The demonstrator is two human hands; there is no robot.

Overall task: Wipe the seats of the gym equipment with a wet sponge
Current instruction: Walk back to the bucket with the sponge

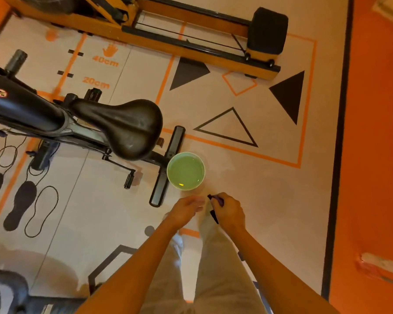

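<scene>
Sponge (215, 206) gripped in R hand (229, 214), L hand (186, 210) loose beside; next dip in bowl (201, 164), then wipe bike saddle (127, 125).

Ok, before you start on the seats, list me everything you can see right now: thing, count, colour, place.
bike saddle: 1, black, on the exercise bike at left centre
rower seat: 1, black, on the wooden rowing machine along the top
bowl: 1, pale green, holding liquid, on the floor mat beside the bike's rear foot bar
dark object: 1, dark purple, mostly hidden in the right hand; likely the sponge, cannot confirm
floor mat: 1, cream with orange lines, black triangles and footprints
left hand: fingers loosely curled, holds nothing
right hand: grips the dark object, just below the bowl
</scene>
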